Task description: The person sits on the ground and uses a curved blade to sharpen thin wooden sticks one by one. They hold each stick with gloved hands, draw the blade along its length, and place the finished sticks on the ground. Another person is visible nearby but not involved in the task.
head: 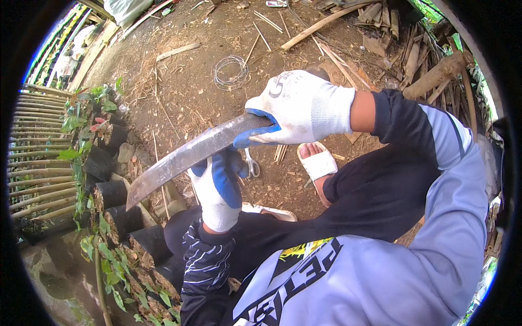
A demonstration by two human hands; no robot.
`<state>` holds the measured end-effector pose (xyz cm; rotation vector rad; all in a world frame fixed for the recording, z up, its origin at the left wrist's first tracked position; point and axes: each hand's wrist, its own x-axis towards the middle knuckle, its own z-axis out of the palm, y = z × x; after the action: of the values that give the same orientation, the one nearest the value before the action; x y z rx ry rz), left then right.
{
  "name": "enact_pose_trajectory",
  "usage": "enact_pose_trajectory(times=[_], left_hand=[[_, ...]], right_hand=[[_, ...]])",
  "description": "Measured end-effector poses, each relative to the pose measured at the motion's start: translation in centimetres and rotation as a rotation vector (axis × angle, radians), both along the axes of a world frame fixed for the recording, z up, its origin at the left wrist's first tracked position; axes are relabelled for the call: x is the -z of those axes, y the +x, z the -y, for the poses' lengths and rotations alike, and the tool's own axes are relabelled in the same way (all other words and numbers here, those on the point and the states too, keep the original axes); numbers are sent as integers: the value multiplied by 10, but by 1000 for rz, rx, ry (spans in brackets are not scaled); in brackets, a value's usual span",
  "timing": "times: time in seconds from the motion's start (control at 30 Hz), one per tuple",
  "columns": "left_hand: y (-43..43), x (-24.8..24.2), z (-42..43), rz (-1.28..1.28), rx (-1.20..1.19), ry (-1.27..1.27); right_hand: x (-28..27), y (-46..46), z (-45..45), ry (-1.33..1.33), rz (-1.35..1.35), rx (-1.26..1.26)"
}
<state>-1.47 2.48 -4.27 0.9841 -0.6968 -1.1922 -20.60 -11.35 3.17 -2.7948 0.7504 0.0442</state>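
Observation:
My right hand (299, 108), in a white knit glove with blue coated palm, grips a machete (183, 155) near the handle end. The curved, worn steel blade slants down to the left, its tip over the plant bags. Below the middle of the blade is my left hand (218, 183), in a matching glove, its fingers curled. The blade partly covers this hand, so whether it pinches a thin strip cannot be made out. Scissors (253, 165) with pale handles lie on the ground just beyond my left fingers.
A wire coil (230, 72) and bamboo strips (268, 21) lie on the dirt floor (183, 89). Black plant bags (112, 195) with leafy vines line the left, by a bamboo slat fence (43, 155). Split bamboo and a log (438, 75) are piled right. My sandalled foot (318, 161) is near.

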Motion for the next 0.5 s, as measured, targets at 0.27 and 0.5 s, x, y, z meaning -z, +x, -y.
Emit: enact_pose_trajectory(times=[0.27,0.5], left_hand=[[-2,-21,-5,58,-103,256],[14,-11,13,153,-53,123]], right_hand=[[18,-15,56,154,62,280],[17,-22,49,87,173,254]])
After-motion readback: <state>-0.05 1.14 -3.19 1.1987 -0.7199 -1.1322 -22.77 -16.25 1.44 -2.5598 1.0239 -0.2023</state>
